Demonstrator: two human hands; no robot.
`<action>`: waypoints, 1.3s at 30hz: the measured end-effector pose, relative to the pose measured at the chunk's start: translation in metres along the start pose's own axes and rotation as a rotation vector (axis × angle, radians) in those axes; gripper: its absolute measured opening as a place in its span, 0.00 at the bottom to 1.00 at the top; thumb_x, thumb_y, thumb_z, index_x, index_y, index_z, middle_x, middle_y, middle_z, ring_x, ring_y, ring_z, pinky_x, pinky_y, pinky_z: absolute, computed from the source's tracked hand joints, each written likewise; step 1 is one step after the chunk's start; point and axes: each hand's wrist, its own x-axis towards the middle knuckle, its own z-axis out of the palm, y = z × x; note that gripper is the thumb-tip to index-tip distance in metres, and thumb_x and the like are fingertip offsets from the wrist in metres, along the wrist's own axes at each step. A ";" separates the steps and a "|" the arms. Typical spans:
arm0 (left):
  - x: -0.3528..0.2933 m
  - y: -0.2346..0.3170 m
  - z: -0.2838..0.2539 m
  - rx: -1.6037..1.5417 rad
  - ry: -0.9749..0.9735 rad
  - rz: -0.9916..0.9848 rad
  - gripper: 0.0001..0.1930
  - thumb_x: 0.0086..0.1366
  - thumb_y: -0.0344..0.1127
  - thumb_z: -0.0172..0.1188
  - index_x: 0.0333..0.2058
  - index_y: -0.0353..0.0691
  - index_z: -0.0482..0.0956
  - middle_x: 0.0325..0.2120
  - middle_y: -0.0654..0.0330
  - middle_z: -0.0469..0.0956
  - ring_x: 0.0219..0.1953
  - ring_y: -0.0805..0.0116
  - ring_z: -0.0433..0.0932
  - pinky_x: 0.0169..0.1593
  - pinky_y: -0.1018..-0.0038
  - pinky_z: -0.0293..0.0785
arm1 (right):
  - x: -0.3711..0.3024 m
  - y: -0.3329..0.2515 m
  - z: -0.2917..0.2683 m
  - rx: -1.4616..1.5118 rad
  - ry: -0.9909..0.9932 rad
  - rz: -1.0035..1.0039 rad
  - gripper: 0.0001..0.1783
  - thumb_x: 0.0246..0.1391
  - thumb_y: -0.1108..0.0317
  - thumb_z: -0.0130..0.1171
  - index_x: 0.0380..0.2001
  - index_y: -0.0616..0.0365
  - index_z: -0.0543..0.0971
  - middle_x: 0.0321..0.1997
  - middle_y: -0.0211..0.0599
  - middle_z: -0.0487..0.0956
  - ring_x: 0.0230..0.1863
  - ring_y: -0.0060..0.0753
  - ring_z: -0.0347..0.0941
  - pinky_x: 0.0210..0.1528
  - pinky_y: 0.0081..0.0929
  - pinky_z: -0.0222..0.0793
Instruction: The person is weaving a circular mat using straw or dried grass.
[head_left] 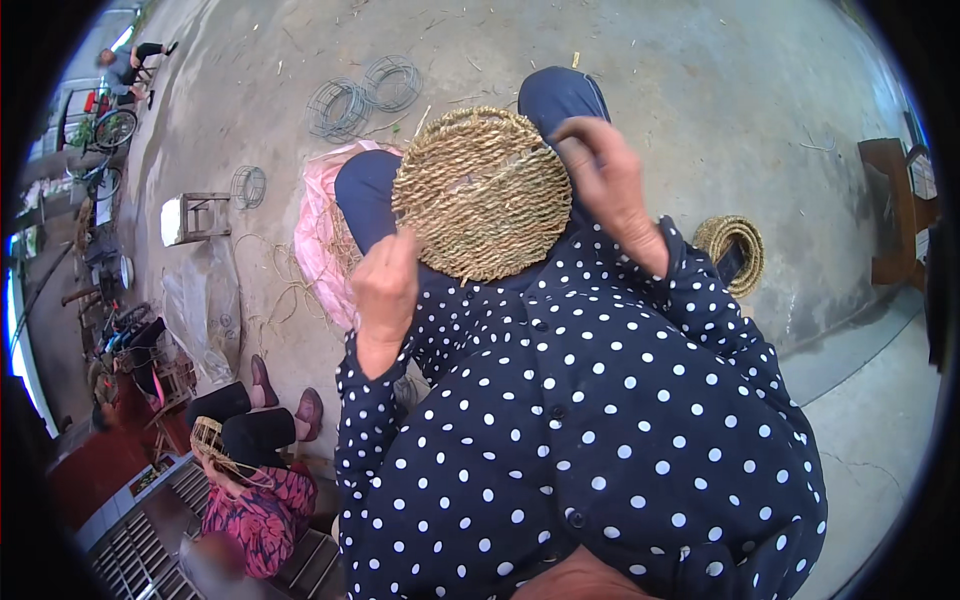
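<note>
A round, flat-faced woven basket of twisted straw cord rests across my knees, its rows running side to side. A thin pale line crosses its face toward the upper right rim. My left hand is closed at the basket's lower left edge, with the fingers curled in. Whatever it pinches is hidden. At the upper right rim, my right hand is bent with its fingers drawn together, slightly blurred by motion. I cannot make out what lies between those fingers.
Wire frames lie on the concrete floor ahead. A pink sheet with loose straw spreads left of my knees. Woven rings are at the right. A small stool and plastic bag are left; a seated person holds a basket.
</note>
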 end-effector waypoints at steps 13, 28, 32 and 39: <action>-0.198 -0.219 -0.129 -0.149 0.303 -1.360 0.19 0.71 0.46 0.51 0.39 0.34 0.81 0.35 0.51 0.83 0.40 0.58 0.81 0.40 0.64 0.75 | -0.042 -0.066 0.066 0.164 -1.320 -0.203 0.23 0.60 0.48 0.54 0.36 0.60 0.81 0.35 0.47 0.81 0.38 0.49 0.78 0.42 0.41 0.72; -0.040 0.056 0.017 -1.120 -0.355 -0.426 0.09 0.69 0.26 0.49 0.40 0.30 0.78 0.33 0.56 0.78 0.37 0.69 0.77 0.44 0.75 0.72 | 0.074 0.055 -0.096 1.389 0.140 0.752 0.03 0.64 0.73 0.54 0.37 0.58 0.70 0.21 0.19 0.60 0.16 0.12 0.49 0.16 0.14 0.44; -0.070 0.047 0.023 -0.939 -0.364 -0.351 0.08 0.68 0.26 0.50 0.38 0.30 0.78 0.32 0.53 0.78 0.35 0.63 0.78 0.41 0.73 0.73 | 0.063 0.101 -0.108 0.864 0.490 0.648 0.08 0.64 0.64 0.55 0.35 0.55 0.71 0.24 0.22 0.69 0.16 0.12 0.51 0.16 0.15 0.45; -0.070 0.014 -0.010 -1.057 -0.585 -0.334 0.22 0.55 0.19 0.55 0.51 0.35 0.75 0.44 0.54 0.76 0.45 0.64 0.76 0.51 0.74 0.71 | 0.057 0.035 -0.088 0.305 0.003 0.366 0.24 0.66 0.55 0.51 0.58 0.59 0.69 0.37 0.25 0.70 0.27 0.11 0.56 0.30 0.15 0.54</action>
